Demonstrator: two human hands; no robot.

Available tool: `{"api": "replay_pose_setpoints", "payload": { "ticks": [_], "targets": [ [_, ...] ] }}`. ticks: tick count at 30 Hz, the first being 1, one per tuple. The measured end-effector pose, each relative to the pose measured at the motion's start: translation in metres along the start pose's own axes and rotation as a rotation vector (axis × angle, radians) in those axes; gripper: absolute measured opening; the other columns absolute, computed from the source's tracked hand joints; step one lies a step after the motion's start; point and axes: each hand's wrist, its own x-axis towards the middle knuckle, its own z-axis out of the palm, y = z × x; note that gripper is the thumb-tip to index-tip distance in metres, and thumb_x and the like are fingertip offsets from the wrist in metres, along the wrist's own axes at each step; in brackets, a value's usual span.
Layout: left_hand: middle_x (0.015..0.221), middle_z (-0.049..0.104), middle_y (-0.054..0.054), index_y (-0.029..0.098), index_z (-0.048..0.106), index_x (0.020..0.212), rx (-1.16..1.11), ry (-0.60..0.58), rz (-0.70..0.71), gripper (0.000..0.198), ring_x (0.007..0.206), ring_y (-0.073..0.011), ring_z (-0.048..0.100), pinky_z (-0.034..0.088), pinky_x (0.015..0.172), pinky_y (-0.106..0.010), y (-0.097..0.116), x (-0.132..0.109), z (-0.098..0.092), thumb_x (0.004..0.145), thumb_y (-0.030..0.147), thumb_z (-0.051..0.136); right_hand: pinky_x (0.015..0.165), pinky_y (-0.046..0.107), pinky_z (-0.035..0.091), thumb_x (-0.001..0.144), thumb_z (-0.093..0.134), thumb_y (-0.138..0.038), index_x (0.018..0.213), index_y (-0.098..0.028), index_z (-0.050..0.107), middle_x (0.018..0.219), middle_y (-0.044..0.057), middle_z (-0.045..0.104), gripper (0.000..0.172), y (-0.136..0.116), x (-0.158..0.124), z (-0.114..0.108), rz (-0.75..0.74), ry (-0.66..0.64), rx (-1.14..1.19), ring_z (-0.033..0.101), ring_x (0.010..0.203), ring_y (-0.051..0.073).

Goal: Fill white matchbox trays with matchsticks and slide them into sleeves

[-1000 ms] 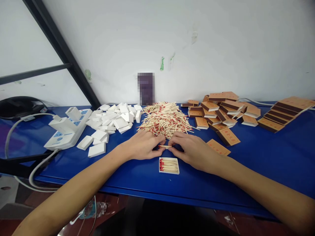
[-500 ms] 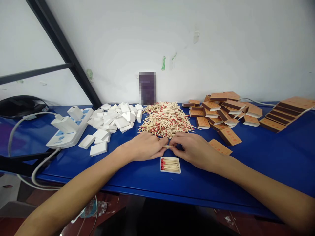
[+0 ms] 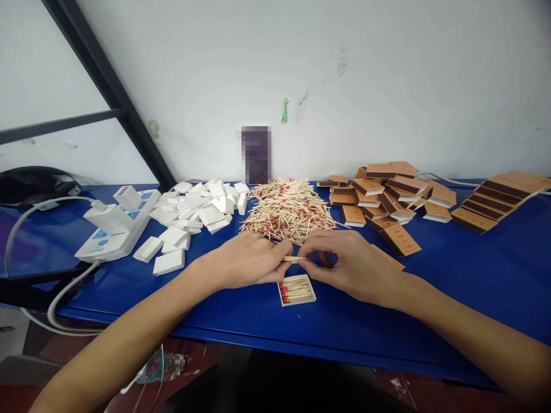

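My left hand [image 3: 247,261] and my right hand [image 3: 348,261] meet over the blue table [image 3: 451,298], and together they pinch a small bundle of matches [image 3: 295,259] held level between the fingertips. Just below the bundle lies a white inner matchbox tray [image 3: 297,289] partly filled with red-tipped matches. Behind my hands is a big heap of loose matches [image 3: 288,209]. An orange flat sleeve [image 3: 387,257] lies partly under my right hand.
A pile of white empty trays [image 3: 193,215] sits at the left, beside a white power strip [image 3: 114,226] with cables. Orange and brown matchbox sleeves [image 3: 387,198] are heaped at the right, with a stacked row [image 3: 495,201] further right. A black frame [image 3: 103,86] leans on the wall.
Both hands have drawn slightly toward me and lifted the pinched matches nearer the tray. The tray has turned a little. The view has shifted slightly.
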Motion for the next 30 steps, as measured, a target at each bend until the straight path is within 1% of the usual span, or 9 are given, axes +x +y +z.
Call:
{"api": "replay_pose_setpoints", "payload": {
  "ticks": [3, 7, 13, 17, 19, 21, 24, 28, 30],
  "targets": [
    [0.059, 0.062, 0.0, 0.018, 0.05, 0.084, -0.061, 0.006, 0.058, 0.015, 0.05, -0.0174, 0.059, 0.034, 0.048, -0.027, 0.005, -0.005, -0.004, 0.094, 0.028, 0.045, 0.057, 0.023, 0.039, 0.085, 0.061, -0.02, 0.077, -0.021, 0.068, 0.067, -0.003, 0.061, 0.011, -0.005, -0.003, -0.003, 0.021, -0.075, 0.081, 0.052, 0.058, 0.009],
    [0.056, 0.058, 0.002, 0.019, 0.049, 0.079, -0.14, -0.017, 0.128, 0.017, 0.048, -0.0163, 0.056, 0.031, 0.047, -0.028, 0.008, -0.007, -0.003, 0.092, 0.03, 0.049, 0.059, 0.024, 0.041, 0.085, 0.061, -0.019, 0.077, -0.021, 0.068, 0.072, -0.002, 0.063, 0.011, -0.003, -0.007, 0.002, -0.008, -0.174, 0.092, 0.055, 0.063, 0.011],
    [0.061, 0.059, 0.002, 0.019, 0.05, 0.078, -0.24, 0.039, 0.157, 0.021, 0.052, -0.0153, 0.056, 0.033, 0.049, -0.029, 0.005, -0.007, -0.001, 0.087, 0.038, 0.052, 0.065, 0.026, 0.043, 0.084, 0.062, -0.018, 0.081, -0.02, 0.069, 0.085, 0.002, 0.062, 0.008, 0.004, -0.011, 0.007, -0.027, -0.171, 0.026, 0.057, 0.073, 0.014],
    [0.06, 0.059, 0.002, 0.018, 0.053, 0.084, -0.226, 0.078, 0.132, 0.039, 0.051, -0.0156, 0.056, 0.031, 0.047, -0.028, 0.003, -0.007, 0.002, 0.083, 0.057, 0.055, 0.065, 0.027, 0.042, 0.085, 0.06, -0.018, 0.083, -0.02, 0.068, 0.087, 0.002, 0.061, 0.008, 0.005, -0.012, 0.005, -0.028, -0.182, 0.011, 0.057, 0.072, 0.013],
    [0.059, 0.058, 0.002, 0.018, 0.053, 0.083, -0.233, 0.088, 0.125, 0.05, 0.051, -0.0156, 0.055, 0.031, 0.047, -0.028, 0.002, -0.007, 0.003, 0.079, 0.069, 0.056, 0.065, 0.027, 0.042, 0.085, 0.061, -0.018, 0.085, -0.021, 0.068, 0.087, 0.001, 0.061, 0.007, 0.004, -0.012, 0.004, -0.03, -0.189, 0.009, 0.058, 0.073, 0.013],
    [0.06, 0.058, 0.002, 0.018, 0.054, 0.08, -0.253, 0.094, 0.129, 0.056, 0.051, -0.0155, 0.056, 0.031, 0.047, -0.028, 0.001, -0.007, 0.004, 0.077, 0.074, 0.056, 0.064, 0.026, 0.041, 0.085, 0.061, -0.019, 0.086, -0.021, 0.067, 0.086, 0.001, 0.061, 0.007, 0.001, -0.011, 0.002, -0.024, -0.194, 0.003, 0.057, 0.073, 0.013],
    [0.063, 0.061, 0.0, 0.018, 0.054, 0.075, -0.266, 0.081, 0.152, 0.05, 0.054, -0.0154, 0.057, 0.034, 0.05, -0.028, 0.001, -0.007, 0.005, 0.079, 0.068, 0.058, 0.062, 0.027, 0.04, 0.088, 0.059, -0.022, 0.086, -0.021, 0.067, 0.081, 0.0, 0.061, 0.008, -0.001, -0.009, -0.001, -0.003, -0.206, -0.022, 0.056, 0.071, 0.013],
    [0.066, 0.063, -0.001, 0.018, 0.056, 0.079, -0.245, 0.06, 0.167, 0.036, 0.057, -0.0166, 0.058, 0.037, 0.053, -0.028, 0.001, -0.007, 0.006, 0.08, 0.054, 0.06, 0.059, 0.027, 0.037, 0.091, 0.056, -0.024, 0.087, -0.021, 0.067, 0.075, 0.0, 0.06, 0.012, 0.001, -0.007, 0.0, 0.011, -0.235, -0.037, 0.053, 0.067, 0.014],
    [0.067, 0.063, -0.001, 0.018, 0.056, 0.08, -0.238, 0.057, 0.172, 0.036, 0.057, -0.0172, 0.058, 0.038, 0.053, -0.029, 0.0, -0.007, 0.005, 0.081, 0.054, 0.059, 0.06, 0.027, 0.037, 0.091, 0.056, -0.024, 0.088, -0.021, 0.067, 0.072, -0.001, 0.059, 0.012, 0.004, -0.006, 0.002, 0.004, -0.235, -0.026, 0.053, 0.065, 0.013]
  ]
}}
